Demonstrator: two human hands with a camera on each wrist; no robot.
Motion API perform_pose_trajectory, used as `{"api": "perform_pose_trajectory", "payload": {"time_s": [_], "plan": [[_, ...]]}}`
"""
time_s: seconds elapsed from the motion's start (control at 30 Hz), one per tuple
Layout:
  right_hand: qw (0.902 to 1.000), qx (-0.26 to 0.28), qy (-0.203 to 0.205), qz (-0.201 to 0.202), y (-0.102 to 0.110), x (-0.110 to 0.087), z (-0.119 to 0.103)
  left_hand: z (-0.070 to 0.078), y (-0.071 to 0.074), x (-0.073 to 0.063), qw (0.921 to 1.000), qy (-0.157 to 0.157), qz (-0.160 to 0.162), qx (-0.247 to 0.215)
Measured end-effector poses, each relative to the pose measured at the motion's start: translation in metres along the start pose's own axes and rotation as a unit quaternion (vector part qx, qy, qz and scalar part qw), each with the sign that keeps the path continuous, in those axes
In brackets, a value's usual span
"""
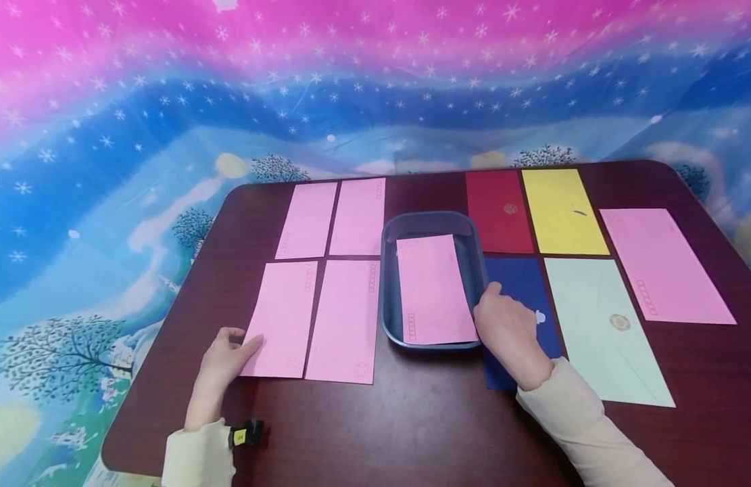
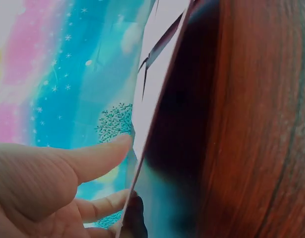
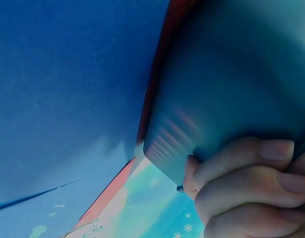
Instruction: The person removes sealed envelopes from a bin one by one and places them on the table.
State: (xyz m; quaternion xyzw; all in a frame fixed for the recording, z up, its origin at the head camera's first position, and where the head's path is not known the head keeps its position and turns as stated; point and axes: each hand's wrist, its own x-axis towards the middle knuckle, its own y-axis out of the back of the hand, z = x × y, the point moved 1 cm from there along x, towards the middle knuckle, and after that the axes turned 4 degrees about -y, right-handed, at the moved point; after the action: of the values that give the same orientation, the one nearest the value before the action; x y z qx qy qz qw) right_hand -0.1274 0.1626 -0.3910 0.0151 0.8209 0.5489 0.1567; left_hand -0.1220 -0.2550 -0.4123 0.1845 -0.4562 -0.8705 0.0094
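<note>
My left hand (image 1: 222,358) is at the left edge of a pink envelope (image 1: 284,318) at the front left. Its thumb (image 2: 105,156) reaches over the envelope's edge; the other fingers extend along the outer side, with a gap between them and the thumb. My right hand (image 1: 510,328) grips the right rim of a dark grey-blue tray (image 1: 384,291), fingers (image 3: 246,186) curled against its outer wall. Inside the tray lies another pink envelope (image 1: 432,291), slightly tilted. A blue envelope (image 1: 512,284) is partly hidden by the right hand and the tray.
More pink envelopes (image 1: 345,321) stand in rows left of the tray. On the right lie a red envelope (image 1: 497,210), a yellow envelope (image 1: 564,210), a pale green envelope (image 1: 600,325) and a pink envelope (image 1: 667,264). A snowflake-patterned cloth (image 1: 351,101) hangs behind the brown table (image 1: 424,406).
</note>
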Motion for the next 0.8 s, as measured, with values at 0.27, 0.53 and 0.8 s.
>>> {"api": "perform_pose_trajectory", "payload": {"time_s": [0.27, 0.53, 0.8], "plan": [[1.0000, 0.000, 0.000, -0.002, 0.0005, 0.0007, -0.0002, 0.0000, -0.0022, 0.0024, 0.9997, -0.016, 0.012, 0.016], [1.0000, -0.002, 0.003, 0.002, -0.0012, 0.0009, 0.0005, 0.0006, -0.0066, 0.0060, 0.9999, -0.007, 0.006, 0.014], [1.0000, 0.002, -0.001, -0.001, -0.0001, 0.0014, 0.0007, 0.0032, -0.0090, 0.0064, 0.9999, -0.008, 0.006, 0.014]]}}
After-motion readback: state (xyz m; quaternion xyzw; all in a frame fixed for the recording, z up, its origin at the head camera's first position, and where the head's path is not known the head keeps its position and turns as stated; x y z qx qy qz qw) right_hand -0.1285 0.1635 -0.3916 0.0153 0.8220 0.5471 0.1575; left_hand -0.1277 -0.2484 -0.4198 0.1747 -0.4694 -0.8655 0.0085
